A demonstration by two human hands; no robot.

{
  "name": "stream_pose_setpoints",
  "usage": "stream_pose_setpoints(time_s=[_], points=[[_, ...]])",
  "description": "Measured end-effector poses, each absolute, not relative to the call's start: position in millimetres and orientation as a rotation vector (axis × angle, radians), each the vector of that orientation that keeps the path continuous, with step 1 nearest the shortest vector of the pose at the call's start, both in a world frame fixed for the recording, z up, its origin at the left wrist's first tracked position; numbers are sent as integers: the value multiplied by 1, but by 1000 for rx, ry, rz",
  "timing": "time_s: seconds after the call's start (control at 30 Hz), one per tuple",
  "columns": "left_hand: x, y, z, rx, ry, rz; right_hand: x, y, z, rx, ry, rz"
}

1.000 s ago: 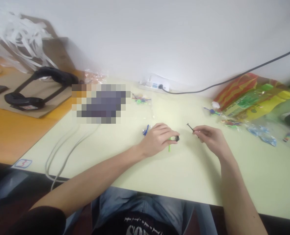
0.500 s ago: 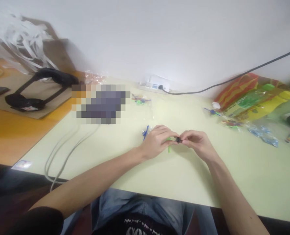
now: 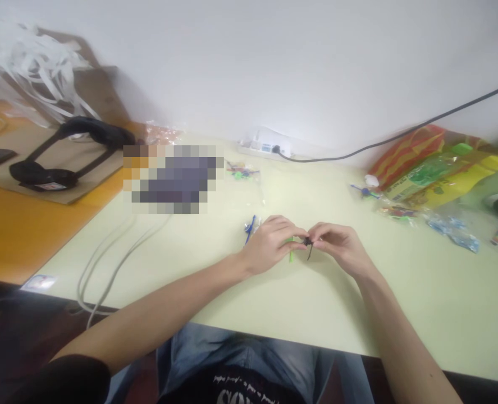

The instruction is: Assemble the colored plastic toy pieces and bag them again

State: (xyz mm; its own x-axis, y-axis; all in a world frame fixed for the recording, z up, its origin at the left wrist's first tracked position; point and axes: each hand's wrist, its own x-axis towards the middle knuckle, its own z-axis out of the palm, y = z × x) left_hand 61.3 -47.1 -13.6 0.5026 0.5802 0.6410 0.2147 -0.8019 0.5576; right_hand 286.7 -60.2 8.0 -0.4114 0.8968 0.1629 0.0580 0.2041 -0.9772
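Note:
Between the fingertips of both hands is a small black piece [image 3: 307, 242], with a thin dark stick hanging down from it. My left hand [image 3: 269, 241] pinches it from the left with thumb and forefinger. From the right, the fingertips of my right hand [image 3: 337, 244] close on the same piece. A bright green part [image 3: 291, 255] shows just under the left fingers, partly hidden by them. Behind the left hand lies a blue plastic part [image 3: 251, 227], with something pale beside it. The black piece is too small to name by kind.
Small colourful parts in clear bags [image 3: 242, 170] lie farther back. A white power strip [image 3: 268, 145] sits against the wall. To the right are bottles [image 3: 434, 174], a blue packet [image 3: 453, 231] and more parts. A blurred-out dark object and grey cables [image 3: 114, 269] are left.
The thin dark stick now points down below the fingers, where it did not show before. Both hands have stayed in nearly the same place.

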Motion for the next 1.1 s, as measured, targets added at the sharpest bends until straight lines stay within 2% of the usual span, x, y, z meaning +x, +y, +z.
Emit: stream_pose_setpoints(time_s=[1.1], points=[[58,-45,-11,2263,610,1077,287,-64,17,-897,-1785,1184]])
